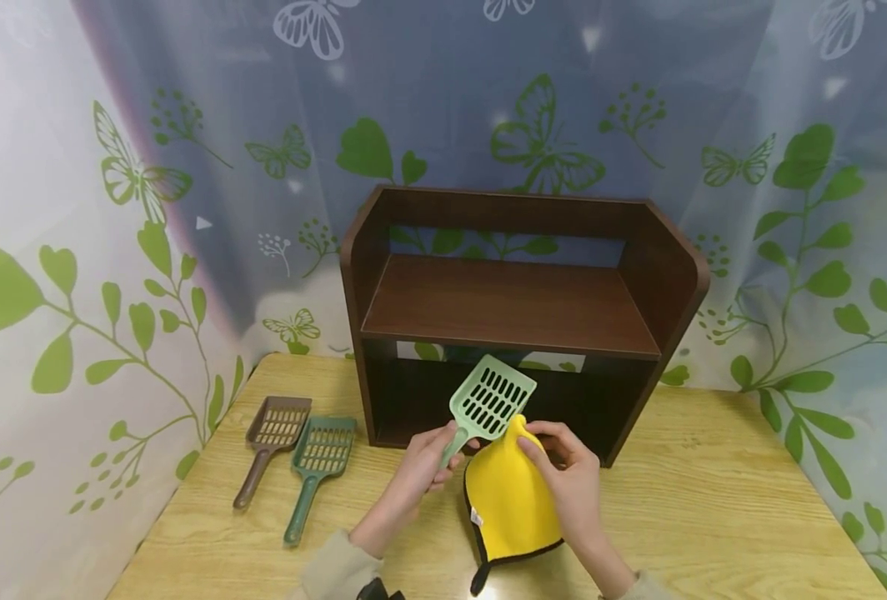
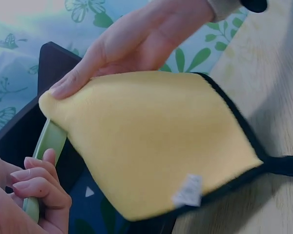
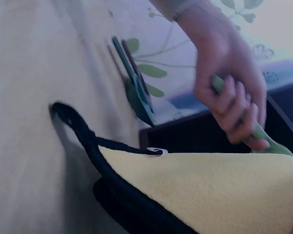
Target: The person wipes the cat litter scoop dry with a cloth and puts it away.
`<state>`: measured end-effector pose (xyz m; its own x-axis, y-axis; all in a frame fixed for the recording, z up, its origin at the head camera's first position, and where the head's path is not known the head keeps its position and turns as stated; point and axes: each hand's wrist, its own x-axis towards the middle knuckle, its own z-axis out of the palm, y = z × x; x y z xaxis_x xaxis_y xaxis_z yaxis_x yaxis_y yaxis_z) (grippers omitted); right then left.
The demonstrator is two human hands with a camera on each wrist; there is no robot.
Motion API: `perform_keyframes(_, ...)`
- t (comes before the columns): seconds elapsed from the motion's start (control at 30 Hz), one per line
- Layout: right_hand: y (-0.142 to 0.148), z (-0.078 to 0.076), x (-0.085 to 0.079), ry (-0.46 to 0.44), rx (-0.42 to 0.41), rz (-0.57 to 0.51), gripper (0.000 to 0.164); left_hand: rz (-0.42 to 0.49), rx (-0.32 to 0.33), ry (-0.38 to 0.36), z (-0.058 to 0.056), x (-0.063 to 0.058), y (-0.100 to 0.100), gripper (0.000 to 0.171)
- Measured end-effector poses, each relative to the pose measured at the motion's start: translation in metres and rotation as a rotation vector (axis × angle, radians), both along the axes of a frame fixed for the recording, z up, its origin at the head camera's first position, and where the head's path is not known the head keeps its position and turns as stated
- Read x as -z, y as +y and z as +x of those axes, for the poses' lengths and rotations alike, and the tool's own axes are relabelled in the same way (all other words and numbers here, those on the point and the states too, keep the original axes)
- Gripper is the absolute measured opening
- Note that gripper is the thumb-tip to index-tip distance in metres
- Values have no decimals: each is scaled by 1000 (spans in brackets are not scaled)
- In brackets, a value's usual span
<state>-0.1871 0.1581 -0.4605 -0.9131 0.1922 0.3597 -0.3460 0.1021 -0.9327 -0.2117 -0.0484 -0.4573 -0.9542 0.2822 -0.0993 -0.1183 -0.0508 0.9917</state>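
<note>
My left hand (image 1: 423, 462) grips the handle of a light green slotted litter scoop (image 1: 492, 396), its head tilted up in front of the shelf. In my right hand (image 1: 573, 475) is a yellow cloth (image 1: 514, 500) with black edging, a black hanging loop and a small white tag. The right thumb and fingers pinch the cloth's top at the scoop's edge. In the left wrist view the cloth (image 2: 156, 141) hangs beside the scoop's handle (image 2: 51, 141) and hides the scoop's head. The right wrist view shows the left fingers (image 3: 241, 109) curled round the handle.
Left on the wooden table (image 1: 714, 517) lie a brown slotted scoop (image 1: 277, 425) and a dark green slotted scoop (image 1: 323, 450), side by side. A dark brown two-tier shelf (image 1: 511, 300) stands behind the hands. A butterfly-and-leaf patterned curtain (image 1: 443, 108) hangs at the back and sides.
</note>
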Motion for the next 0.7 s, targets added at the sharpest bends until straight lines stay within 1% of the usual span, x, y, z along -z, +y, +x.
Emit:
perform_keyframes(0.13, -8, 8, 5, -17, -53, 26, 17, 9, -5, -2, 1, -2, 1, 48)
perform_keyframes(0.2, -10, 10, 6, -13, -56, 27, 17, 13, -3, -9, 2, -2, 2, 48)
perform_keyframes(0.3, -11, 9, 6, 16, -26, 9, 16, 10, -4, -16, 4, -3, 1, 48)
perform_keyframes(0.47, -4, 2, 4, 62, 39, -24, 13, -21, -3, -5, 6, -5, 0, 50)
perform_keyframes(0.7, 10, -8, 1, 129, 84, -13, 15, -47, 14, 13, 12, -10, -5, 49)
